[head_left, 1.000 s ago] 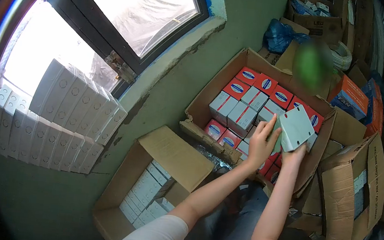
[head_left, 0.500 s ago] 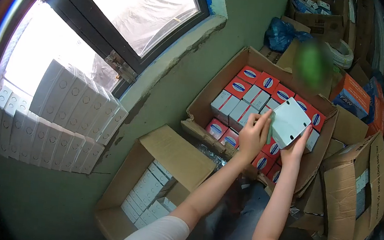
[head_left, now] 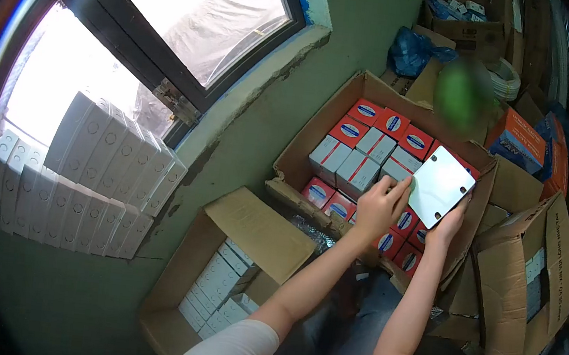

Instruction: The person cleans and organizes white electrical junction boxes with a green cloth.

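Note:
A square white junction box (head_left: 442, 187) with dark slots at its corners is held above a large open carton (head_left: 292, 152). My right hand (head_left: 451, 224) grips it from the lower right, fingers partly hidden beneath. My left hand (head_left: 384, 208) is closed at its left edge, fingertips against the box and thumb hidden. Under both hands, the carton holds rows of small boxes: red ones with a blue-and-white oval label (head_left: 349, 130) and grey-white ones with a red stripe (head_left: 358, 171).
White enclosures (head_left: 83, 206) are stacked on the windowsill at left. A smaller open carton (head_left: 171, 290) with white boxes stands below. Another open carton (head_left: 503, 287) is at right. Behind are a blue plastic bag (head_left: 409, 51), a white cable coil (head_left: 505, 81) and orange-blue packages (head_left: 519, 142).
The junction box has shifted to the right and tilted, so its flat face catches more light. Both hands moved with it, the left fingers drawing closer together at its edge.

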The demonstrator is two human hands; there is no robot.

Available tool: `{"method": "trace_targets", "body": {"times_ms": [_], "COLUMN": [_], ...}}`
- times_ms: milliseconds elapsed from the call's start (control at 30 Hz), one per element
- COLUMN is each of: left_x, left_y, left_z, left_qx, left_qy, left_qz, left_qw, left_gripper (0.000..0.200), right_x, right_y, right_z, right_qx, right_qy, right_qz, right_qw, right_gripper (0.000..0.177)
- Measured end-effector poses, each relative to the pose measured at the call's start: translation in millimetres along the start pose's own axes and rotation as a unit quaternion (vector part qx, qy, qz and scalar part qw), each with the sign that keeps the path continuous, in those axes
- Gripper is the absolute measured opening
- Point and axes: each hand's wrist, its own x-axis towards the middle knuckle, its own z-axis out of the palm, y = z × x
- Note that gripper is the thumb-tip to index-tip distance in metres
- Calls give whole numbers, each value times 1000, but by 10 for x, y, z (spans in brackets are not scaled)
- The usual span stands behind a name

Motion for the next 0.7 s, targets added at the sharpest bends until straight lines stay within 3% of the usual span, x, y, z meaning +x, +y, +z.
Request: {"method": "trace_targets", "body": {"times_ms": [233, 333, 433, 500, 600, 700], "left_x": [-43, 5, -14, -50, -87, -45], "left_y": [335, 66, -52, 44, 301, 163], "left_z": [-38, -30, -33, 1, 37, -43], "left_qx": [-7, 68, 52, 16, -8, 19], "left_qy": [-23, 15, 3, -8, 3, -8], "left_qz": [166, 44, -45, 14, 96, 66], "left_qw": [986, 997, 998, 1000, 995, 998], "left_gripper": [35, 28, 28, 32, 35, 35], "right_x": [159, 87, -30, -8, 2, 3], "right_y": [184, 110, 54, 68, 147, 185], "right_z": [-169, -126, -11, 0, -65, -41], "right_qx": [-86, -103, -75, -65, -150, -167], "right_qy": [-91, -105, -88, -81, -149, -158], "right_qz": [-8, 11, 12, 11, -8, 9], "right_qw": [992, 989, 993, 994, 977, 973], "right_gripper": [62, 65, 67, 67, 64, 62]}}
